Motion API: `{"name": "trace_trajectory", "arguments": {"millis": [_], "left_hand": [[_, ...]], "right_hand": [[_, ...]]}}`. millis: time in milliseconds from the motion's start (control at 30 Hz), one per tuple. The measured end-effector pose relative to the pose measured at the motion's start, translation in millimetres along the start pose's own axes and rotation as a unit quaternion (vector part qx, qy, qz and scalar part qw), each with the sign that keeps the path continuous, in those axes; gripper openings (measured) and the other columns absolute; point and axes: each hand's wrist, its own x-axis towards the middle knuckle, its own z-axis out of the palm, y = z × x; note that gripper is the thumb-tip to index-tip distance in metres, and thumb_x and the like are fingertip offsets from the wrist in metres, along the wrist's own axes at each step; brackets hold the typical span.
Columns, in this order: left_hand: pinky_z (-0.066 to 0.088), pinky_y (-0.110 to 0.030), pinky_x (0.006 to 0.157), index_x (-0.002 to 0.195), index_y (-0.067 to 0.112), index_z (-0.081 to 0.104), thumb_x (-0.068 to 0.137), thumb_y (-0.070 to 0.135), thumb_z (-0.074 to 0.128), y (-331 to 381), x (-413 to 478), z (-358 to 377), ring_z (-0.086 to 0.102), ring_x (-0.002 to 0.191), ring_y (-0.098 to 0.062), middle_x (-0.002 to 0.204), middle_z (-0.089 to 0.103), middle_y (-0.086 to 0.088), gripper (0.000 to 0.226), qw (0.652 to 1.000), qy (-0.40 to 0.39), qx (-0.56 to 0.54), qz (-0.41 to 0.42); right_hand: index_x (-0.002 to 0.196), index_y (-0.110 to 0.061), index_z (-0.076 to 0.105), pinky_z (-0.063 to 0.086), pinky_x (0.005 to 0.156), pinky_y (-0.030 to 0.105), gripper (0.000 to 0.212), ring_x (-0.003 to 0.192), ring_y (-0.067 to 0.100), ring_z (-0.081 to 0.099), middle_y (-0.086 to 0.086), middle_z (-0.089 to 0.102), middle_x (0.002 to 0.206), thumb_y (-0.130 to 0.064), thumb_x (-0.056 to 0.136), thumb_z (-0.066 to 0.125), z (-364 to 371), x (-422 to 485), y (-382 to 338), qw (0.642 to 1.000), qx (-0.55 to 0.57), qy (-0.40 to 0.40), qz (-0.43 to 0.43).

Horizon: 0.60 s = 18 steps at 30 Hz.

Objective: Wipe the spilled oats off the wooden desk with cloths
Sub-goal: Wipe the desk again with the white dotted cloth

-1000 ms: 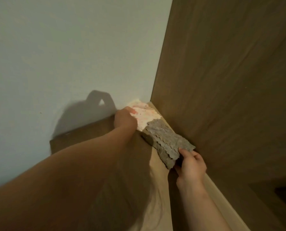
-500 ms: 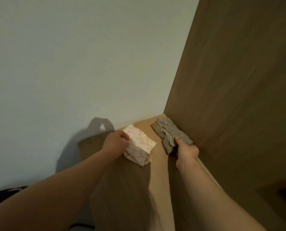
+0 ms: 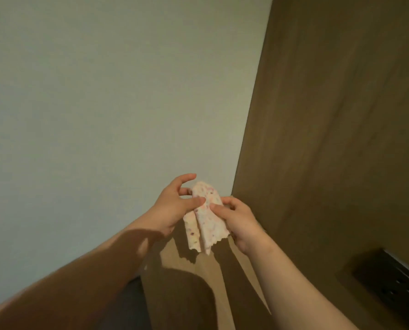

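A white cloth with pink and red speckles point(image 3: 207, 222) hangs folded in the air above a narrow wooden ledge point(image 3: 186, 294). My left hand point(image 3: 172, 206) pinches its upper left part with thumb and fingers. My right hand point(image 3: 236, 217) grips its right edge. Both hands meet at the cloth near the corner of wall and panel. The grey cloth is hidden or out of view. No oats show.
A pale wall point(image 3: 103, 103) fills the left and top. A tall brown wooden panel point(image 3: 341, 139) stands on the right. A dark recess with a black slatted object point(image 3: 393, 282) sits at the lower right. The ledge's left edge drops to a dark floor.
My left hand lifted the speckled cloth off the ledge. My right hand let go of the grey cloth and took hold of the speckled one. The grey cloth is no longer visible.
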Motion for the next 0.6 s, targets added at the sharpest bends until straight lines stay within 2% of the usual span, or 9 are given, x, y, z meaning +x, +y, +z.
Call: {"name": "trace_trajectory", "arguments": {"millis": [67,200,267,333,400,467,500,533,600], "left_hand": [[0.057,-0.035,0.075,0.12,0.025,0.052,0.083,-0.001,0.065,15.6,-11.5,0.2,0.064,0.092,-0.021,0.107,0.061,-0.006,0.047,0.999,-0.03,-0.019,-0.019],[0.054,-0.042,0.087,0.107,0.028,0.059,0.076,-0.003,0.072,37.0,-28.3,-6.9,0.062,0.096,-0.022,0.105,0.059,-0.007,0.045,0.996,-0.057,0.063,0.017],[0.053,-0.04,0.09,0.105,0.03,0.06,0.075,-0.002,0.074,45.5,-31.7,-11.4,0.061,0.098,-0.023,0.106,0.057,-0.007,0.046,0.993,-0.053,0.101,0.034],[0.054,-0.035,0.085,0.104,0.03,0.059,0.078,0.0,0.072,49.8,-34.5,-13.2,0.059,0.096,-0.02,0.107,0.056,-0.004,0.042,0.986,-0.038,0.156,0.048],[0.052,-0.027,0.072,0.105,0.027,0.057,0.082,-0.001,0.067,51.2,-36.1,-13.5,0.057,0.09,-0.016,0.109,0.054,-0.004,0.038,0.972,-0.009,0.224,0.065],[0.044,-0.021,0.062,0.112,0.025,0.051,0.084,-0.003,0.061,54.6,-39.9,-12.8,0.052,0.085,-0.013,0.118,0.048,-0.006,0.041,0.955,-0.008,0.293,0.057],[0.044,-0.02,0.063,0.118,0.027,0.047,0.083,-0.002,0.061,55.6,-40.8,-11.7,0.051,0.087,-0.013,0.125,0.043,-0.006,0.048,0.944,-0.024,0.325,0.05],[0.046,-0.021,0.07,0.126,0.029,0.042,0.082,0.001,0.064,56.4,-40.8,-10.6,0.051,0.097,-0.015,0.133,0.037,-0.006,0.057,0.933,-0.043,0.355,0.049],[0.044,-0.033,0.096,0.139,0.034,0.03,0.078,0.014,0.073,59.3,-40.4,-6.5,0.04,0.123,-0.021,0.144,0.024,0.002,0.077,0.922,-0.085,0.373,0.065]], "right_hand": [[0.104,-0.007,0.059,0.055,0.074,0.039,0.023,0.091,0.026,0.066,0.012,0.067,0.101,-0.016,0.085,0.067,-6.4,-12.4,-13.7,0.999,0.008,0.024,-0.022],[0.102,-0.007,0.059,0.051,0.056,0.029,0.019,0.08,0.02,0.066,0.008,0.067,0.095,-0.021,0.089,0.062,-18.4,-38.7,-42.4,0.997,0.029,0.03,-0.058],[0.103,-0.013,0.059,0.051,0.062,0.031,0.017,0.088,0.021,0.065,0.006,0.066,0.102,-0.023,0.09,0.061,-27.8,-45.7,-52.3,0.996,0.024,0.053,-0.069],[0.103,-0.022,0.058,0.054,0.072,0.037,0.015,0.095,0.021,0.063,0.003,0.063,0.109,-0.021,0.089,0.062,-34.9,-54.6,-59.4,0.995,0.019,0.063,-0.075],[0.105,-0.03,0.056,0.054,0.082,0.042,0.025,0.101,0.021,0.061,0.002,0.059,0.116,-0.013,0.087,0.062,-40.6,-61.6,-65.7,0.994,0.021,0.064,-0.09],[0.114,-0.032,0.054,0.054,0.079,0.039,0.041,0.099,0.02,0.061,0.0,0.057,0.115,-0.002,0.087,0.058,-42.3,-67.9,-74.0,0.991,0.035,0.05,-0.115],[0.119,-0.031,0.052,0.055,0.075,0.037,0.047,0.095,0.019,0.062,-0.001,0.058,0.111,0.003,0.086,0.055,-41.7,-71.1,-78.1,0.991,0.048,0.028,-0.124],[0.121,-0.03,0.052,0.055,0.072,0.036,0.051,0.091,0.019,0.063,-0.001,0.059,0.108,0.007,0.086,0.052,-39.7,-73.9,-81.6,0.99,0.052,0.001,-0.129],[0.122,-0.029,0.052,0.056,0.074,0.038,0.055,0.087,0.02,0.065,0.001,0.062,0.105,0.011,0.085,0.047,-32.2,-80.7,-87.4,0.989,0.036,-0.058,-0.131]]}}
